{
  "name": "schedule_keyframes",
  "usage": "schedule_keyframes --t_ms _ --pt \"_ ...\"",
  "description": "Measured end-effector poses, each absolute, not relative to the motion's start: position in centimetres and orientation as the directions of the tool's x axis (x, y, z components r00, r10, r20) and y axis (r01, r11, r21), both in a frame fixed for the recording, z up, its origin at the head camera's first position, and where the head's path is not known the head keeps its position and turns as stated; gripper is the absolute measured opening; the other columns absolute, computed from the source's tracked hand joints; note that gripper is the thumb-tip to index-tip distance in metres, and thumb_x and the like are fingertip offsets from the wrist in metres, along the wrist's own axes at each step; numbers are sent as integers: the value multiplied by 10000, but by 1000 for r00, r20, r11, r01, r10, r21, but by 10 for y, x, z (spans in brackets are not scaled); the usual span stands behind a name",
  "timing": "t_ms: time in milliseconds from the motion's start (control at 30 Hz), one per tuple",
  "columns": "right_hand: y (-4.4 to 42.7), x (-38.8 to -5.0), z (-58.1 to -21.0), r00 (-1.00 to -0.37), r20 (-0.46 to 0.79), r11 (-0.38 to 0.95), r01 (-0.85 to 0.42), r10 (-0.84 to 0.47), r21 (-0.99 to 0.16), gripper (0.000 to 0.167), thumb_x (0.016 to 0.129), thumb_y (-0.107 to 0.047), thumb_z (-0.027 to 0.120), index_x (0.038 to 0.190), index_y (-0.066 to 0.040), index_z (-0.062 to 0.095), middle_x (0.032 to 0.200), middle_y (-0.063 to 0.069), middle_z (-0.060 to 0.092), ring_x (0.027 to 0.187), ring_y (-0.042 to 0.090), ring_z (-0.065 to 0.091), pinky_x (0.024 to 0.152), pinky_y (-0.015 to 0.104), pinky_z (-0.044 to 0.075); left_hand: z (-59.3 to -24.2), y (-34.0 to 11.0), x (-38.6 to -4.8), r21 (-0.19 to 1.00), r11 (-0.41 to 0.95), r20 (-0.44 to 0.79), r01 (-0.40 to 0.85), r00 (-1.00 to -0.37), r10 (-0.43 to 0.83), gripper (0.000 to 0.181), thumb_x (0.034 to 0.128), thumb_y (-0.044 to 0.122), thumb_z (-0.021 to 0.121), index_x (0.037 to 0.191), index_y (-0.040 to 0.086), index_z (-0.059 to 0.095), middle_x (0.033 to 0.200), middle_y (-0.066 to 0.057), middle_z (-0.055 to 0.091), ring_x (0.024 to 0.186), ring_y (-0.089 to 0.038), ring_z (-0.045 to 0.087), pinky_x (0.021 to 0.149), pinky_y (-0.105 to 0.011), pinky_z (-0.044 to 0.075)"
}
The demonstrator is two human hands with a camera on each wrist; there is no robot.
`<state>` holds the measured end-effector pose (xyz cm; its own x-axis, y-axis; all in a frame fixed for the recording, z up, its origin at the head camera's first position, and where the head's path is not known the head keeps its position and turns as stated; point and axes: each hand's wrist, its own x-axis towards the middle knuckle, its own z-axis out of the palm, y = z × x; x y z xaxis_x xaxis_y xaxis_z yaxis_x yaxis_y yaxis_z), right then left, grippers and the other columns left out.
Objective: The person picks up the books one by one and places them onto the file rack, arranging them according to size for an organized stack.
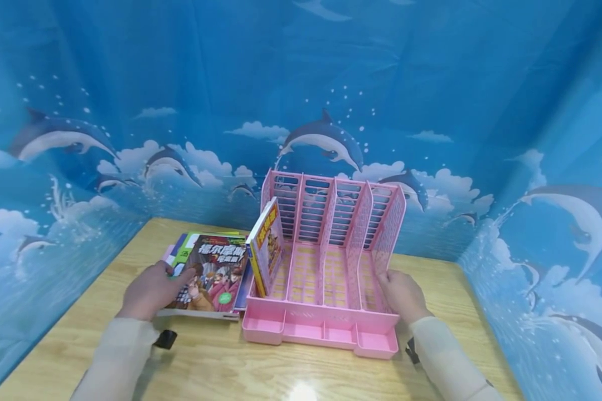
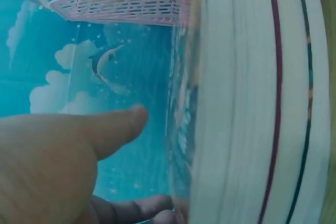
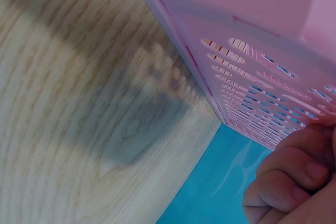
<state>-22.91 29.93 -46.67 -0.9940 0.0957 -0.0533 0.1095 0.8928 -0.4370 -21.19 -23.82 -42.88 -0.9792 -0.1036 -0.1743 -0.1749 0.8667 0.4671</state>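
Observation:
A pink rack (image 1: 326, 314) with upright dividers stands on the table, and a yellow-edged book (image 1: 267, 248) leans in its leftmost slot. Just left of it lies a stack of books, with a dark comic-style book (image 1: 218, 278) on top. My left hand (image 1: 153, 289) is at the stack's left side; in the left wrist view the thumb of the left hand (image 2: 58, 156) is extended and its fingertips touch the books (image 2: 236, 103). My right hand (image 1: 403, 292) grips the rack's right side wall; the right wrist view shows the curled fingers of this hand (image 3: 294, 177) against the perforated panel (image 3: 262, 93).
The wooden table (image 1: 221, 362) ends at a blue dolphin-print curtain (image 1: 221, 111) behind and on both sides. Along the rack's front runs a low tray (image 1: 263, 333) with several small compartments.

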Motion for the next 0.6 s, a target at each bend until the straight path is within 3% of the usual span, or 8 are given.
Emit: schedule_keyframes --t_ms 100,300,600 --pt "300 -230 -466 -994 -52 894 110 97 -435 480 1096 -431 375 786 -126 578 698 50 572 656 225 544 615 364 452 -434 -240 -214 468 869 -194 -163 -978 -79 818 938 745 532 1090 -58 570 809 -117 613 686 -255 553 554 -369 417" --pt "299 -230 -465 -994 -50 897 109 96 -429 464 1092 -415 375 776 -132 563 706 50 575 666 228 543 615 365 451 -445 -241 -219 478 865 -216 -155 -975 -55 880 865 784 609 1097 -63 555 865 -130 622 719 -258 561 584 -377 445" --pt "298 -227 -464 -992 -69 885 123 102 -449 478 1095 -436 371 785 -127 562 692 59 541 641 227 517 586 350 428 -443 -235 -217 545 805 -282 -235 -955 -88 586 898 633 702 758 84 551 651 -33 484 567 -168 409 528 -333 365"
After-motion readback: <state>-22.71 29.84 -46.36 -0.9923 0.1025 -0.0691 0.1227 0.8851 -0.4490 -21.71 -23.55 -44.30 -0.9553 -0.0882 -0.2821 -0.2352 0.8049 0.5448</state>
